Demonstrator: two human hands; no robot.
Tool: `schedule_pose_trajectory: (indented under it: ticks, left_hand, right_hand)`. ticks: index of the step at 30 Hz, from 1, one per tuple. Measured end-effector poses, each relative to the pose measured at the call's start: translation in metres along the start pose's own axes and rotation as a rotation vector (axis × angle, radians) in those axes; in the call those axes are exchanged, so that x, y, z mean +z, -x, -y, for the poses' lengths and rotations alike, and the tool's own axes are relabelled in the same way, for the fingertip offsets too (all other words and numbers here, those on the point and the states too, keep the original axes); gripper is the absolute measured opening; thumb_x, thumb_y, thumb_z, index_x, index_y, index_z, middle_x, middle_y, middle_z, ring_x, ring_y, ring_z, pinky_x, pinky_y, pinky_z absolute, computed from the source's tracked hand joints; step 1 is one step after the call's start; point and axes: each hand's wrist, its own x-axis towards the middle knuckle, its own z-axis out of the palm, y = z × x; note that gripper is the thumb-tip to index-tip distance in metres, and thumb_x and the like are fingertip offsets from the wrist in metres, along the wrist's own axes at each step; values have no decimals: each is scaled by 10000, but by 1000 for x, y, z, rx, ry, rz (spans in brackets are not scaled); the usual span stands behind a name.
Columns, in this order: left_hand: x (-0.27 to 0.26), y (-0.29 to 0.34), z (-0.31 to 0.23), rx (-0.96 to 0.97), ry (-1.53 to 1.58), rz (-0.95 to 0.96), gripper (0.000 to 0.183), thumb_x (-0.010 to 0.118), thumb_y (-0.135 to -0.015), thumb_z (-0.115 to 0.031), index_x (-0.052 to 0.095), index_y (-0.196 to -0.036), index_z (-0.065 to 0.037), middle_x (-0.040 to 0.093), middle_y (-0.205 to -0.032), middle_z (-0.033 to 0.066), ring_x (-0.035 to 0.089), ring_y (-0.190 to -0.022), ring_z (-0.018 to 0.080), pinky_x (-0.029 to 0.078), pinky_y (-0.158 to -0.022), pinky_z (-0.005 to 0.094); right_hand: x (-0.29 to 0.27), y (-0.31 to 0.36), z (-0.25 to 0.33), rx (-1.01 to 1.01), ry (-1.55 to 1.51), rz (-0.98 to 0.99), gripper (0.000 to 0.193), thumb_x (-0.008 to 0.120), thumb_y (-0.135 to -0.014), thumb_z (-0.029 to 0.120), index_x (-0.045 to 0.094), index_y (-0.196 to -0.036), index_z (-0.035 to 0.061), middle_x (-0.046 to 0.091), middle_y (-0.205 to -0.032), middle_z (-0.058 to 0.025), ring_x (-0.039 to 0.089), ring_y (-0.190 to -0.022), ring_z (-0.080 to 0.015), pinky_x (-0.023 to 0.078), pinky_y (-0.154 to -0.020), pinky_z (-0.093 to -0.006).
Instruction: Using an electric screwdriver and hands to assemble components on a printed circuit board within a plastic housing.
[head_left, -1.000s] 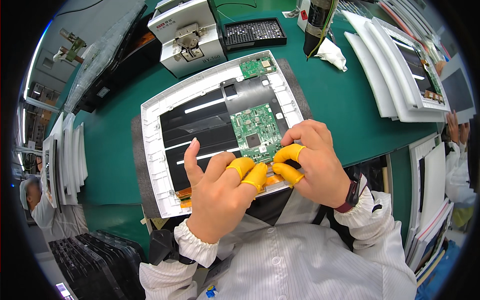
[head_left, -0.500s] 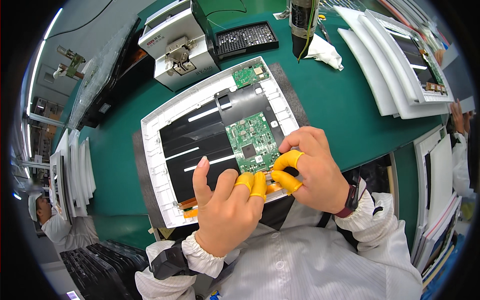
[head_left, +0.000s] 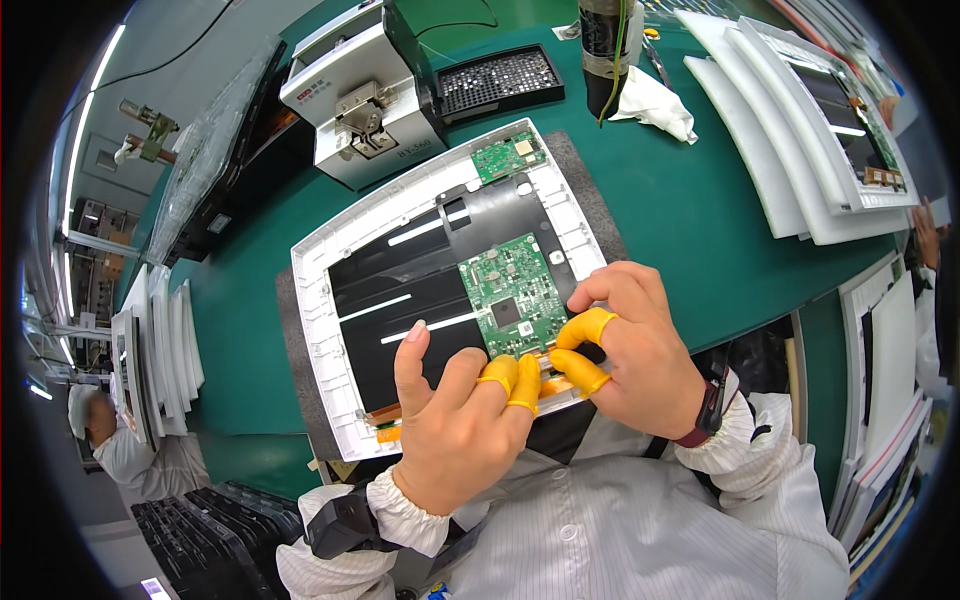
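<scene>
In front of me a white plastic frame (head_left: 335,395) holds a black display panel (head_left: 385,300), lying face down on a dark grey foam pad (head_left: 293,350). A green circuit board (head_left: 512,290) is mounted on it, and a smaller green board (head_left: 507,157) sits at the far edge. My left hand (head_left: 455,425) presses two fingers in yellow finger cots together at the board's near edge, its index finger stretched out. My right hand (head_left: 640,365), also with two yellow cots, pinches there too. Between the fingertips shows an orange ribbon cable (head_left: 552,385); its gripped end is partly hidden.
Beyond the frame stand a grey-white machine (head_left: 365,110) and a black tray of small parts (head_left: 500,82). A dark cylindrical tool (head_left: 602,60) hangs beside a white cloth (head_left: 655,108). White foam sheets (head_left: 745,150) carry another panel at the right. A person (head_left: 125,440) is at far left.
The whole view has shifted slightly, so everything sits a little lower and further right. Both hands keep their places at the board's near edge, with only slight finger movement.
</scene>
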Motion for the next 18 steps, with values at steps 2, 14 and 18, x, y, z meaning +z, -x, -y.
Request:
schedule_pose_trajectory:
  ticks: [2,14,18]
  left_hand:
    - [1,0,0,5,4,-5,173,792,-760,-246,695,-718,-109,683,-801,9,626,-798,187,223,-1134,625]
    - [6,1,3,4,103,-52,101,728,-712,-140,663,-635,-132,562,-682,8,633,-839,200,232,-1135,644]
    - [8,3,5,12,121,-80,74,735,-708,-154,685,-655,-137,557,-676,6,636,-842,200,236,-1134,641]
  right_hand:
    - [0,0,0,0,1,-1,224,789,-643,-11,651,-819,8,578,-1083,-94,509,-1101,-314,415,-946,-402]
    - [-1,0,-1,14,8,17,228,805,-659,-5,652,-827,19,569,-1093,-94,503,-1105,-312,425,-939,-388]
    - [-1,0,0,-2,-8,5,217,783,-656,-21,647,-823,5,573,-1093,-92,501,-1108,-315,424,-937,-392]
